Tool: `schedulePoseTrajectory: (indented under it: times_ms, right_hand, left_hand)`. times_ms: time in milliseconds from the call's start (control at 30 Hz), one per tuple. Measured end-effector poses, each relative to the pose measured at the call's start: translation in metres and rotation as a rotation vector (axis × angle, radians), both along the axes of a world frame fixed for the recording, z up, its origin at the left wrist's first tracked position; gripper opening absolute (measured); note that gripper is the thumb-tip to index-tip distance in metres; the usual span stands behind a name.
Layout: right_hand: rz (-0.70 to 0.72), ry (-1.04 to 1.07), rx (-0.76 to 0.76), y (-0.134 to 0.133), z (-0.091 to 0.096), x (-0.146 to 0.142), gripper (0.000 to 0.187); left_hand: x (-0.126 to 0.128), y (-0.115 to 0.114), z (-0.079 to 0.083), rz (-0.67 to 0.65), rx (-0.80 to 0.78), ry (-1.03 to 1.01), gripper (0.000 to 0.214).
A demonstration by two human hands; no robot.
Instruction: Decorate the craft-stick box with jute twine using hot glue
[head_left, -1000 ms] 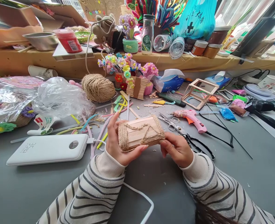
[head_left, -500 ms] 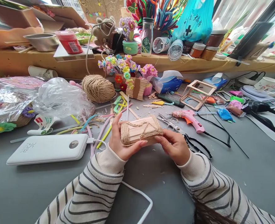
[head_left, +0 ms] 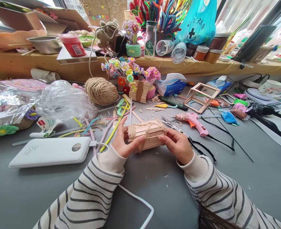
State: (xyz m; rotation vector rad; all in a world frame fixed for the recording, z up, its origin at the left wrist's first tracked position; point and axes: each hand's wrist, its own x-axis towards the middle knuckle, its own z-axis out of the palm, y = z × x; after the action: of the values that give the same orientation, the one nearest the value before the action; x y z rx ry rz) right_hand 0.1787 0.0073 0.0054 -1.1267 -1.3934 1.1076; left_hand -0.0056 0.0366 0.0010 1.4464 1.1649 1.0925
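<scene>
A small box of wooden craft sticks wrapped with jute twine (head_left: 146, 135) is held just above the grey table (head_left: 159, 181) in front of me. My left hand (head_left: 121, 142) grips its left end, thumb on the front. At its right end my right hand (head_left: 177, 144) closes fingers round the box. Both sleeves are white with dark stripes. A ball of jute twine (head_left: 100, 91) lies behind, and a pink glue gun (head_left: 193, 120) and scissors (head_left: 176, 125) lie just to the right.
A white power bank (head_left: 51, 151) with a cable lies left. Clear plastic bags (head_left: 59, 100), pipe cleaners (head_left: 112, 125), a craft-stick frame (head_left: 201, 95), tissue packs (head_left: 171, 86) and pipe-cleaner flowers (head_left: 128, 68) crowd the back. A cluttered wooden shelf (head_left: 18, 63) runs behind.
Both hands have tilted the box so its top face turns away from me and its front side shows; the hands moved slightly forward and closer together.
</scene>
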Motion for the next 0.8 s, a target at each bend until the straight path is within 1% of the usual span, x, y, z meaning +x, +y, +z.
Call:
schedulePoseTrajectory:
  times_ms: [133,233,333,467,533,600,667,800]
  right_hand:
    - [0.013,0.065,-0.096,0.001,-0.004,0.002,0.038]
    - [-0.047,0.068,-0.082,0.001,-0.007,0.003,0.042]
    - [-0.142,0.019,0.059,0.000,-0.009,0.003,0.042]
    - [-0.252,-0.231,0.352,-0.001,-0.009,0.003,0.028]
    - [-0.282,-0.330,0.457,-0.001,-0.008,0.003,0.021]
    - [-0.300,-0.386,0.512,-0.001,-0.006,0.003,0.013]
    - [-0.313,-0.433,0.533,-0.002,-0.004,0.003,0.005]
    - [-0.318,-0.484,0.534,-0.002,-0.001,0.004,0.004]
  left_hand:
    - [0.000,0.004,-0.005,0.009,-0.029,-0.050,0.089]
    - [-0.001,0.006,-0.009,0.039,-0.023,-0.043,0.091]
    - [0.000,0.007,-0.011,0.047,-0.034,-0.030,0.096]
    - [0.001,0.008,-0.012,0.063,-0.046,-0.001,0.100]
    - [0.001,0.008,-0.013,0.078,-0.028,0.022,0.099]
    - [0.001,0.009,-0.015,0.084,-0.014,0.034,0.098]
    - [0.001,0.009,-0.017,0.079,-0.016,0.029,0.098]
    - [0.001,0.010,-0.019,0.094,-0.023,0.020,0.096]
